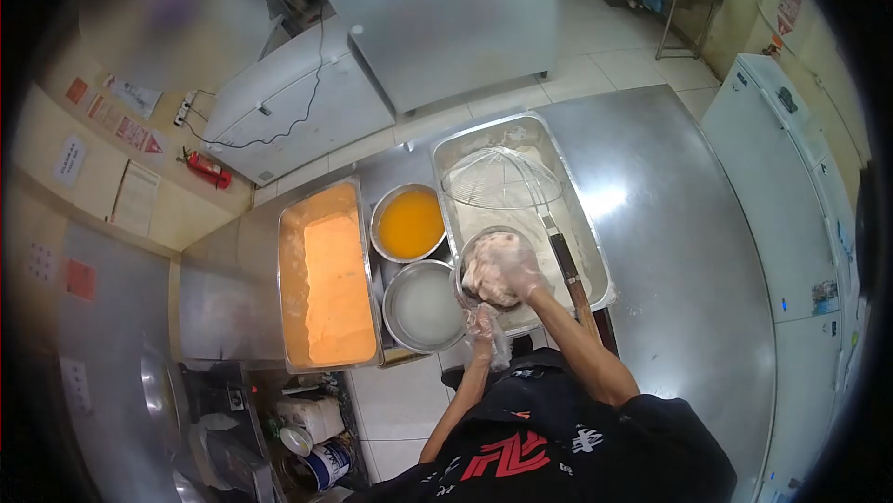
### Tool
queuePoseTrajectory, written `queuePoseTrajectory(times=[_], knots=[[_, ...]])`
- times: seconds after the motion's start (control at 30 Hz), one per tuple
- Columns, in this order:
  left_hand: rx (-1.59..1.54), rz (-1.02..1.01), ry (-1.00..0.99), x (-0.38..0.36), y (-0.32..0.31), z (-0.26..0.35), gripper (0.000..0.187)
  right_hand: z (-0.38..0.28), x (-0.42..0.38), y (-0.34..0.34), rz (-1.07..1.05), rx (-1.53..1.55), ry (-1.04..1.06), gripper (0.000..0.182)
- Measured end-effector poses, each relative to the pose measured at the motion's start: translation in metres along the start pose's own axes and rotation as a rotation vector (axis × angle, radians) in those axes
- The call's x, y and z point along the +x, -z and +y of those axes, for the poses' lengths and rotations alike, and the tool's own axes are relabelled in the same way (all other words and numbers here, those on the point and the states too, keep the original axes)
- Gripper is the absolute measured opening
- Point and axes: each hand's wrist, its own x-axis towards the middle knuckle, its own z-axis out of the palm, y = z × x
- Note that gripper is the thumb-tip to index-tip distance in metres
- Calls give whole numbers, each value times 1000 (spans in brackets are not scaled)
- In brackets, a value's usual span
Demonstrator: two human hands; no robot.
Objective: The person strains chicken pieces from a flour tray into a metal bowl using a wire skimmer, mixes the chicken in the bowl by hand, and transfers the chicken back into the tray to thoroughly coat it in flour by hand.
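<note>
A round metal bowl (462, 257) holding pale raw meat pieces (487, 272) rests over the near part of a tray of white flour (465, 222). My left hand (482, 323), in a clear plastic glove, grips the bowl's near rim. My right hand (517, 266), also gloved, lies on the meat inside the bowl; its fingers blend into the meat and are hard to make out. Beyond the bowl, a large wire whisk (507, 182) lies across the flour tray, its dark and wooden handle running down beside my right forearm.
Left of the flour stand a bowl of orange liquid (410, 224), a bowl of cloudy liquid (425, 306) and a deep tray of orange powder (333, 289). All rest on a steel table (688, 252). White refrigerators (791, 224) flank the right; tubs (327, 462) sit on a low shelf at left.
</note>
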Motion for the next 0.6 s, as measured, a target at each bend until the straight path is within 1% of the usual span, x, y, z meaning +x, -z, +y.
queuePoseTrajectory(times=[0.03,0.07,0.13,0.17,0.2,0.23,0.27,0.3,0.37,0.4,0.43,0.47,0.5,0.57,0.6], knots=[[18,4,-13,2,-1,-5,28,13,4,-1,49,-389,315,21],[25,5,-22,3,-3,-5,29,-1,-4,-12,11,-937,572,16],[15,-12,-19,6,-10,18,28,-18,-10,-30,-16,-1553,839,15],[3,-29,-12,7,-13,34,27,-24,-13,-27,4,-1550,833,15],[-29,-45,3,9,-15,47,24,-31,-15,-22,-74,-1371,895,17],[-26,-58,4,16,-5,29,24,-37,-14,-18,-154,-1190,952,18],[18,-18,-64,24,12,-4,25,-46,-10,-15,-473,-628,533,23],[88,16,-127,21,13,-4,26,-61,-10,-16,-540,-51,85,29],[235,101,-246,15,17,-7,27,-84,-24,-10,-202,-1203,672,35],[505,58,-283,14,15,9,26,-61,-15,-11,-54,-968,593,36],[779,7,-324,15,11,25,28,-38,-10,-7,-49,-961,588,36],[785,1,-326,16,4,39,28,-29,-11,-9,-41,-984,707,37],[697,36,-427,20,-7,50,31,-17,-8,-9,-35,-1009,828,38],[528,112,-616,19,-23,72,43,27,9,1,44,-1091,619,42],[447,147,-712,18,-25,82,49,15,-5,-1,64,-1062,376,40]])
